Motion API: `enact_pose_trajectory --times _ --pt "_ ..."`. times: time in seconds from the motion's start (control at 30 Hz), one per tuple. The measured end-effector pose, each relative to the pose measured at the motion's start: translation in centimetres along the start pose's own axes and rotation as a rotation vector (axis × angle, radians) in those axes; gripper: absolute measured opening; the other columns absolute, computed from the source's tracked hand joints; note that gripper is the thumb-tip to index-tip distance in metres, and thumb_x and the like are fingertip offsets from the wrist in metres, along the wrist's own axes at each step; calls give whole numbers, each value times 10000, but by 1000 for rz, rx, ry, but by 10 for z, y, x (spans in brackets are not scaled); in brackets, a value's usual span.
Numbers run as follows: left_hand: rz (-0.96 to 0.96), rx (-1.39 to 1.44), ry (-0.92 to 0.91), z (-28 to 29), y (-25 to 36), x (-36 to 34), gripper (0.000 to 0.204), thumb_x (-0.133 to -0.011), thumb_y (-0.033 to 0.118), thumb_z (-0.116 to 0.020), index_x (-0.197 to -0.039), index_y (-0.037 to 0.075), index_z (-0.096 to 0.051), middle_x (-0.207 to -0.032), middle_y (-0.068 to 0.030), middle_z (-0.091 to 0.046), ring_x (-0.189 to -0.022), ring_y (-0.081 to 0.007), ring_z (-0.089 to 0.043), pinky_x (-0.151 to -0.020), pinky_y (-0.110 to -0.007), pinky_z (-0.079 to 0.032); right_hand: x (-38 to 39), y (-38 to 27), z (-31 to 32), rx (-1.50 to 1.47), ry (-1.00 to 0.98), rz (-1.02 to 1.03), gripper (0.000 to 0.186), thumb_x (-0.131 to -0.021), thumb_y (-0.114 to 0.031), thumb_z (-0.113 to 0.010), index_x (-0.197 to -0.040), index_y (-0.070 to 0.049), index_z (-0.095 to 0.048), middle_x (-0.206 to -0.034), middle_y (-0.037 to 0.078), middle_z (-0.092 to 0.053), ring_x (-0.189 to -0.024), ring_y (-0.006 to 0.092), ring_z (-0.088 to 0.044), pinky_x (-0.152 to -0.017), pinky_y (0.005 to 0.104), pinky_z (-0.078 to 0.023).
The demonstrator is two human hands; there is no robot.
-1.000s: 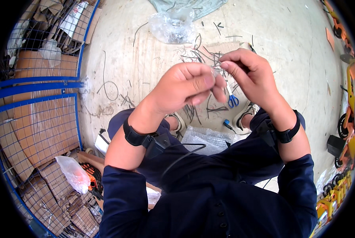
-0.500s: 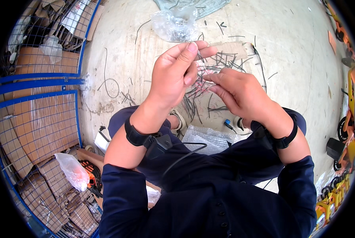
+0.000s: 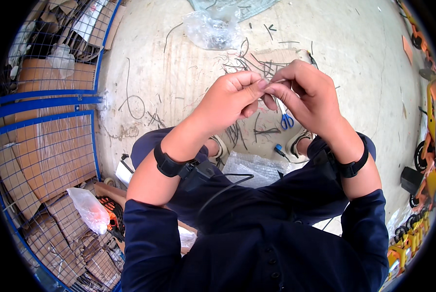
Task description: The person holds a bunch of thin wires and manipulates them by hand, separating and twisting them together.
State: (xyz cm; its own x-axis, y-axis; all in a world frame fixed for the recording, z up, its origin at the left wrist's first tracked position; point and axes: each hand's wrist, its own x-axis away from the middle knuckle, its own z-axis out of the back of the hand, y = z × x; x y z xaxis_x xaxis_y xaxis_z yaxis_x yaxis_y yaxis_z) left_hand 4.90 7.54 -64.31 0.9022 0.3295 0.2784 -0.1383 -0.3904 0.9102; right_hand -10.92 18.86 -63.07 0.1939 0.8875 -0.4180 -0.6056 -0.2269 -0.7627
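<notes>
My left hand (image 3: 235,97) and my right hand (image 3: 305,92) meet fingertip to fingertip above the floor. Both are closed in a pinch on a thin wire (image 3: 269,82), which is mostly hidden by the fingers. Just below my right hand show scissors with blue handles (image 3: 287,121); their blades run up behind the hand. Dark cut wires (image 3: 235,135) and thin reddish strands lie scattered under and beyond the hands. A flat piece of cardboard (image 3: 276,54) lies under some of them.
Clear plastic bags (image 3: 213,29) lie at the far side, bubble wrap (image 3: 252,169) between my feet. A blue connector (image 3: 279,149) is by my right foot. Blue mesh cages (image 3: 47,151) with cardboard stand at left; orange and yellow equipment (image 3: 429,136) lines the right.
My left hand has come down and right, and my right hand has risen slightly, so their fingertips now meet. The blue-handled scissors have come into sight below the right hand.
</notes>
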Motion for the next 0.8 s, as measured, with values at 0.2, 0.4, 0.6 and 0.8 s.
enact_pose_trajectory --times 0.2,0.4,0.6,0.8 --pt "36 248 -102 2 -2 0 268 -999 221 -478 -1031 -15 -602 -825 -84 -630 -549 -58 -450 -477 -190 -341 -1 7 -3 -96 92 -135 130 -818 -81 -711 -918 -36 -642 -734 53 -617 -587 111 -563 -533 238 -444" --pt "28 274 -184 4 0 4 281 -997 226 -483 -1072 -24 -588 -872 -90 -645 -557 -56 -444 -485 -189 -344 -3 15 -3 -93 60 -166 112 -837 -82 -687 -927 -30 -644 -759 78 -635 -620 156 -582 -566 266 -463" --pt "-155 403 -84 6 3 3 265 -994 191 -486 -1099 -30 -587 -967 -122 -669 -556 -40 -431 -489 -185 -354 2 19 -6 97 -146 47 134 -832 -57 -637 -964 -38 -643 -782 130 -619 -699 312 -605 -599 374 -484" --pt "-219 87 272 3 7 0 290 -968 203 -538 -1107 -44 -602 -1024 -139 -685 -537 -29 -421 -480 -172 -360 8 3 -6 133 -337 63 134 -828 -93 -630 -955 -51 -636 -766 117 -594 -696 319 -599 -578 398 -487"
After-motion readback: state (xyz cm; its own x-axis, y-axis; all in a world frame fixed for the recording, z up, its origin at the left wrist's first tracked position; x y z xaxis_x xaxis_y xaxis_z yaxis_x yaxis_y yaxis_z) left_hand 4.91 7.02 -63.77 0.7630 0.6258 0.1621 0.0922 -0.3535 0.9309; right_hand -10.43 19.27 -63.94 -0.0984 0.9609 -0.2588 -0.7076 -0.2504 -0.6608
